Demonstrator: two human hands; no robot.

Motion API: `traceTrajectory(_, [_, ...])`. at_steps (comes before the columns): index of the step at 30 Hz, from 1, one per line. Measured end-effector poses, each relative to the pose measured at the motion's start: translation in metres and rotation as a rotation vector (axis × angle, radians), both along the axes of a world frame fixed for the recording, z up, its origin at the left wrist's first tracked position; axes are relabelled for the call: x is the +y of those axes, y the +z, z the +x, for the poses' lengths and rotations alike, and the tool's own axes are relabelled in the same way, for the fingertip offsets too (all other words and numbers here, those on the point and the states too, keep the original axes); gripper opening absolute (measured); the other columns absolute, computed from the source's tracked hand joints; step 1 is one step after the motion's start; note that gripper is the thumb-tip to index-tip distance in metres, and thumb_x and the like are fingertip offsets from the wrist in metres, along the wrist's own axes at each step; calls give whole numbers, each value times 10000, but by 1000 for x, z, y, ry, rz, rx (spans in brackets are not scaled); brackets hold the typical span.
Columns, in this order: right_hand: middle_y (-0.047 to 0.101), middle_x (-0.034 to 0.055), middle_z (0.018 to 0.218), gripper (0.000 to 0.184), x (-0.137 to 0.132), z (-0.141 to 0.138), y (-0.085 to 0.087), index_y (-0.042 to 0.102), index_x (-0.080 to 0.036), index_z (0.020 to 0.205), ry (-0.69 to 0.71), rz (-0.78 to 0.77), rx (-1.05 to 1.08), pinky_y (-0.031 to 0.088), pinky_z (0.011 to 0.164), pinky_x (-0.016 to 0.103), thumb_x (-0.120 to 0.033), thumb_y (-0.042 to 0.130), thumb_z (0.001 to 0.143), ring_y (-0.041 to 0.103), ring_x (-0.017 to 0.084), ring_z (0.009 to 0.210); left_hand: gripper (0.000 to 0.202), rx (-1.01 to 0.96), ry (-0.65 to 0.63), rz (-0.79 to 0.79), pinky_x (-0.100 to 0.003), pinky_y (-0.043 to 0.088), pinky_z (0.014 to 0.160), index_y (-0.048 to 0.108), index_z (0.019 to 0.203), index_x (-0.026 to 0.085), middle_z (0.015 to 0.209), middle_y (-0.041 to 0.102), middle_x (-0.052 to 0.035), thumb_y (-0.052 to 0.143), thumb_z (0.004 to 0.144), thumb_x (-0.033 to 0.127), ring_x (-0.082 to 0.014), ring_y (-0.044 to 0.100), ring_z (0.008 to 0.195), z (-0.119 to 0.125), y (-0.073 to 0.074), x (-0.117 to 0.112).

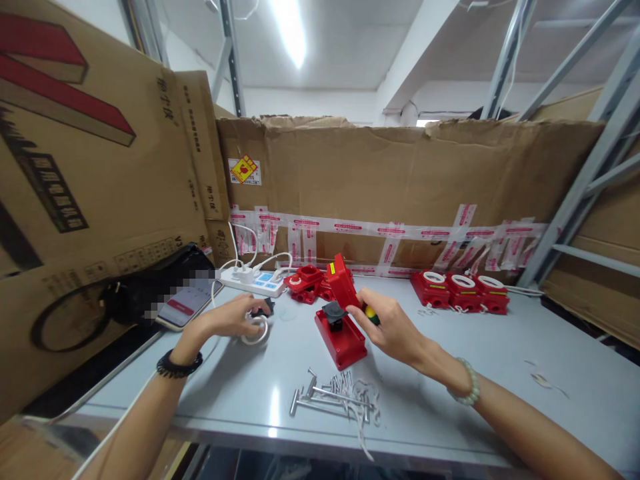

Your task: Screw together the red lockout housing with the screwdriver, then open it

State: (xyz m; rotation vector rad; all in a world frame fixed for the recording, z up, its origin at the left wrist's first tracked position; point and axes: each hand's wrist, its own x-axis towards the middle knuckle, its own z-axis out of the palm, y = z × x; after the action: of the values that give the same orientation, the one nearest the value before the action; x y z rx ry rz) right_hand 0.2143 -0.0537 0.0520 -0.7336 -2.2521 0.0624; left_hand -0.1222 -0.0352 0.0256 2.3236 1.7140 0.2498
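Observation:
My left hand (235, 319) is low over the left of the table, thumb and fingers closed around the edge of a white ring (265, 337). A small black part (270, 306) lies at its fingertips. My right hand (387, 325) grips a red box cover (342, 280), tilted up above the table. A yellow and green handle (371, 314), its tool end hidden, is also tucked in that hand. Just below the cover stands an open red box base (345, 347) with a black switch-like part (334, 313) on it. Loose screws and metal rods (333, 400) lie in front, with white string.
Several red boxes with white rings (463, 293) stand at the back right. More red parts (304, 283) sit behind, by a white power strip (255, 281) with cables. A phone (187, 303) and black bag lie left. Cardboard (350, 177) walls the back and left.

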Motion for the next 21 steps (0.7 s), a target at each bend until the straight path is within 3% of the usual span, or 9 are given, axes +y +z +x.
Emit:
traceTrajectory(2, [468, -27, 648, 210, 1, 0, -1, 393, -212, 722, -2, -10, -6, 296, 524, 249, -277, 438, 916, 347, 105, 538, 403, 0, 5, 24, -327, 434, 849, 647, 1037, 193, 968, 601, -70, 617, 661, 336, -262, 558, 933, -3, -6, 3])
traceTrajectory(5, [463, -31, 647, 211, 1, 0, -1, 388, -211, 722, 7, -47, 0, 295, 530, 250, -279, 440, 915, 346, 105, 541, 365, -49, -35, 134, -352, 409, 906, 615, 1074, 184, 1033, 590, -83, 553, 755, 350, -261, 538, 990, 3, -4, 4])
traceTrajectory(10, [487, -27, 663, 207, -2, 1, 1, 405, -206, 730, 31, -162, 56, 327, 551, 247, -298, 449, 909, 383, 106, 561, 313, -241, -206, 285, -370, 416, 914, 536, 1147, 225, 1150, 559, -77, 445, 898, 391, -252, 499, 1077, 51, 17, -10])
traceTrajectory(14, [551, -13, 692, 204, -5, 2, 9, 472, -189, 773, 100, -322, 160, 394, 600, 243, -323, 435, 921, 476, 107, 604, 541, -491, -374, 292, -399, 424, 948, 321, 1341, 258, 1330, 451, -106, 551, 866, 377, -247, 488, 1150, 101, 27, -19])
traceTrajectory(17, [583, -3, 714, 231, 0, 7, 16, 490, -186, 768, 98, -378, 254, 419, 621, 244, -354, 442, 918, 524, 114, 644, 651, -549, -395, 330, -424, 397, 992, 330, 1344, 237, 1343, 441, -128, 649, 792, 368, -280, 456, 1202, 121, 25, -11])
traceTrajectory(21, [524, -28, 626, 274, 16, 16, 21, 472, -194, 721, -30, -384, 337, 389, 509, 230, -413, 476, 886, 483, 101, 537, 584, -417, -409, 305, -447, 382, 991, 427, 1301, 229, 1307, 483, -130, 646, 786, 394, -298, 460, 1190, 129, 13, 7])
